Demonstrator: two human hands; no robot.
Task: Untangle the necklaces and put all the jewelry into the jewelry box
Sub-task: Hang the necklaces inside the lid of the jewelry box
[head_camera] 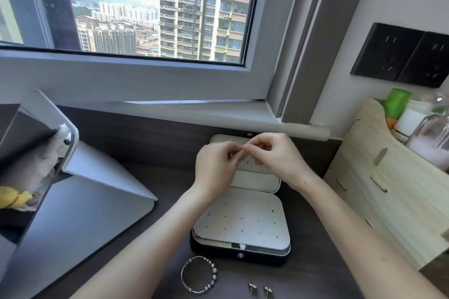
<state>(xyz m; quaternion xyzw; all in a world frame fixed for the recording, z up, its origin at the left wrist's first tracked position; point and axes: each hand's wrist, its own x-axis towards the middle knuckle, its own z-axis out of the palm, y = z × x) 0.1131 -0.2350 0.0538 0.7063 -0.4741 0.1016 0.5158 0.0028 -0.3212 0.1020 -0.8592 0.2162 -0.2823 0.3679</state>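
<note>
Left hand (215, 165), right hand (275, 156) pinch unclear item over jewelry box (243, 230).

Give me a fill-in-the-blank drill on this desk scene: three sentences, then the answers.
1. The jewelry box on the desk has its lid ____.
2. Right of the bracelet lie ____ earrings.
3. The left hand and right hand meet at their ____ above the lid.
Answers: open; two; fingertips.

head-worn wide view, facing forward and down (close over desk (145, 141))
</note>
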